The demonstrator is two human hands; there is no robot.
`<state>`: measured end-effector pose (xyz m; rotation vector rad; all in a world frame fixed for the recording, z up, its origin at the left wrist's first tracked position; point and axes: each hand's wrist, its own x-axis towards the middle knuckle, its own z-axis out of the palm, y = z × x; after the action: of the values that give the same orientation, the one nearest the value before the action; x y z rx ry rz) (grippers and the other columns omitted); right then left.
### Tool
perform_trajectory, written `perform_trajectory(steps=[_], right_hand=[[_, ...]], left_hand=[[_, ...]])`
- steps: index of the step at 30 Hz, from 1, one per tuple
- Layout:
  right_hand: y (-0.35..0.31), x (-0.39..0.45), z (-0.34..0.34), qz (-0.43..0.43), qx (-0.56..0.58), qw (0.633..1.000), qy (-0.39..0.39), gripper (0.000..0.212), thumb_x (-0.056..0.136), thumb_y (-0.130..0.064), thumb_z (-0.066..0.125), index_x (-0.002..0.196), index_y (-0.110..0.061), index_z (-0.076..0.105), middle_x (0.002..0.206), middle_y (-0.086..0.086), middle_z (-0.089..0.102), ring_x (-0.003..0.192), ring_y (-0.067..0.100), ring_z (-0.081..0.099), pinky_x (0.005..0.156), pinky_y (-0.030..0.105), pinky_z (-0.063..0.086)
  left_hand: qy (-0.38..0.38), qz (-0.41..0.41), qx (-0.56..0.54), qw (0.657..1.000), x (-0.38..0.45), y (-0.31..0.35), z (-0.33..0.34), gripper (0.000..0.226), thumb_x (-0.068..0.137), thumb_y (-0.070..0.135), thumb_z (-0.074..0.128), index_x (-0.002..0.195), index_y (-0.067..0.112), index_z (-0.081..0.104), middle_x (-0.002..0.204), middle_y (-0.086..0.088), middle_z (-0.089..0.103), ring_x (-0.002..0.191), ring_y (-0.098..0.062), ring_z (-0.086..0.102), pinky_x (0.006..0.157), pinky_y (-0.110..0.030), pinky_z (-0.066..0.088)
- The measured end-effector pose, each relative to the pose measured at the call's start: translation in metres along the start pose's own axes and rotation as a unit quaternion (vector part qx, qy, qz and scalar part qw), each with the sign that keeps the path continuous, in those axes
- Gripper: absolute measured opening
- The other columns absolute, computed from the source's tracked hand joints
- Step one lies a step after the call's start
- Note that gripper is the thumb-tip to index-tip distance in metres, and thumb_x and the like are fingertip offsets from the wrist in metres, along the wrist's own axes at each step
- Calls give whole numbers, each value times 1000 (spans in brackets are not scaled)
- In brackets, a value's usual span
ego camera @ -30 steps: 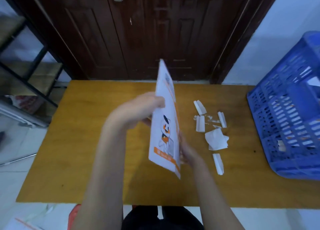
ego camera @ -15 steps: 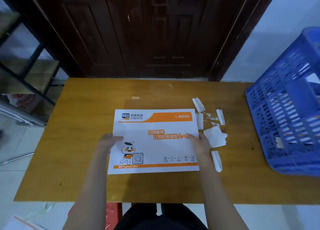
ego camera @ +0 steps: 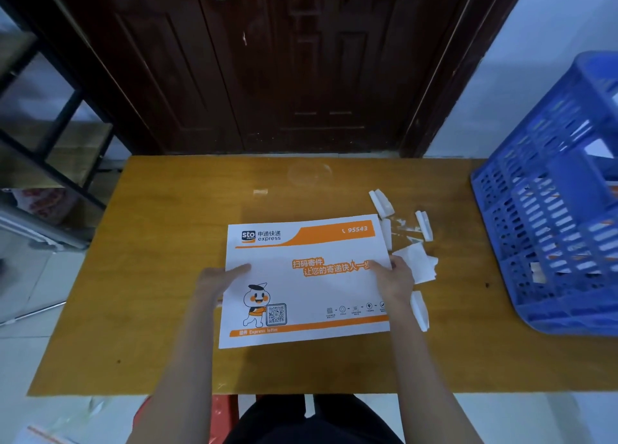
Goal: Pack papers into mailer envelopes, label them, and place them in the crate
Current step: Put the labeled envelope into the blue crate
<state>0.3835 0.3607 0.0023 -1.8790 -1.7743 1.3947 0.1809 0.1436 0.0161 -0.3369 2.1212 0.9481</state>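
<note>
**Mailer flat on bench, both hands at its side edges**

White-and-orange mailer envelope (ego camera: 306, 276) lying flat, printed face up, near middle of yellow-brown bench (ego camera: 150, 293), slightly rotated. Orange band with "sto express" logo along top, cartoon mascot and QR code at lower left, orange strip along bottom.

Left hand (ego camera: 217, 281) at envelope's left edge, thumb lying straight on top of the paper; other fingers hidden, so pinch or mere press cannot be told. Right hand (ego camera: 396, 278) at right edge, fingers bent over the margin, tips on the printed face; true pinch or plain rest unclear from this angle. Both forearms reaching in from bottom of view.

White paper scraps (ego camera: 416, 263) scattered on bench just right of envelope: folded strips near top right corner, a crumpled piece touching right hand's far side, one long strip beside right wrist. Small pale tape bit (ego camera: 260, 192) on bench beyond envelope, well apart.

Blue plastic crate (ego camera: 551, 216) at right end of bench, tilted, slotted walls, white pieces visible through the slots; well apart from envelope.

Dark brown door (ego camera: 284, 65) behind bench. Black metal shelf frame (ego camera: 63, 132) at left. Red stool (ego camera: 224, 417) partly visible under bench's near edge, beside dark-clothed legs.
</note>
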Motion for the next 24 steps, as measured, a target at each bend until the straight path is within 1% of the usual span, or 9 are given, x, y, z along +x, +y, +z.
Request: perform_trajectory(steps=[2, 6, 10, 12, 15, 17, 19, 22, 24], right_hand=[[-2, -2, -1, -12, -23, 1000, 12, 42, 87, -27, 66, 124, -11, 54, 120, 10, 64, 109, 30, 60, 87, 39, 48], [-10, -11, -2, -23, -69, 996, 45, 40, 89, -27, 64, 125, -13, 52, 118, 10, 64, 110, 31, 59, 80, 37, 47], [-22, -14, -14, -37, -57, 996, 66, 40, 88, -26, 65, 123, -11, 55, 116, 13, 65, 107, 32, 60, 82, 39, 48], [-34, -11, -25, -47, -32, 996, 65, 36, 85, -24, 68, 118, -10, 61, 111, 13, 67, 100, 32, 63, 81, 41, 51], [-64, -8, -55, -80, -8, 995, 55, 26, 83, -17, 69, 108, -8, 68, 102, 12, 69, 90, 29, 65, 71, 34, 51], [-86, -11, -82, -103, 17, 993, 55, 18, 83, -15, 69, 99, -8, 70, 90, 8, 69, 75, 22, 64, 62, 30, 50], [-106, -14, -114, -117, 38, 990, 67, 10, 82, -14, 68, 91, -10, 70, 77, 3, 65, 63, 12, 59, 52, 24, 46], [-132, -21, -168, -130, 53, 983, 116, 13, 80, -15, 70, 88, -4, 71, 73, 6, 63, 61, 15, 57, 51, 25, 42], [-143, -30, -204, -139, 59, 978, 146, 17, 80, -16, 72, 89, -1, 72, 77, 11, 67, 63, 18, 57, 52, 25, 42]], left_hand=[[14, 14, 29, 999, 0, -2, -3, 36, 75, 36, 79, 76, 7, 58, 80, -6, 64, 86, -29, 63, 82, -42, 55], [16, 66, 36, 997, -1, -2, -8, 30, 73, 34, 81, 71, 9, 65, 78, -9, 70, 81, -30, 69, 80, -43, 57], [-11, 168, 50, 984, -18, 17, -12, 26, 81, 31, 74, 72, 7, 69, 74, -6, 72, 70, -25, 66, 60, -31, 48], [-20, 204, 27, 978, -29, 36, -16, 23, 83, 27, 73, 79, 5, 70, 76, -6, 72, 68, -23, 65, 56, -29, 46], [-50, 240, 11, 969, -48, 74, -22, 20, 84, 23, 72, 89, 4, 70, 82, -10, 73, 71, -26, 69, 62, -33, 53], [-83, 256, 6, 963, -63, 104, -25, 17, 84, 21, 72, 89, 4, 69, 79, -9, 74, 67, -23, 70, 58, -30, 55], [-110, 277, 0, 954, -80, 134, -22, 19, 83, 20, 72, 90, 3, 70, 80, -10, 74, 71, -25, 71, 64, -33, 56], [-145, 317, -21, 937, -112, 177, -7, 15, 81, 15, 73, 88, 2, 72, 84, -14, 74, 78, -31, 71, 80, -44, 55], [-171, 334, -30, 926, -137, 203, 7, 11, 81, 13, 73, 86, 3, 72, 82, -15, 74, 72, -29, 71, 75, -42, 57]])
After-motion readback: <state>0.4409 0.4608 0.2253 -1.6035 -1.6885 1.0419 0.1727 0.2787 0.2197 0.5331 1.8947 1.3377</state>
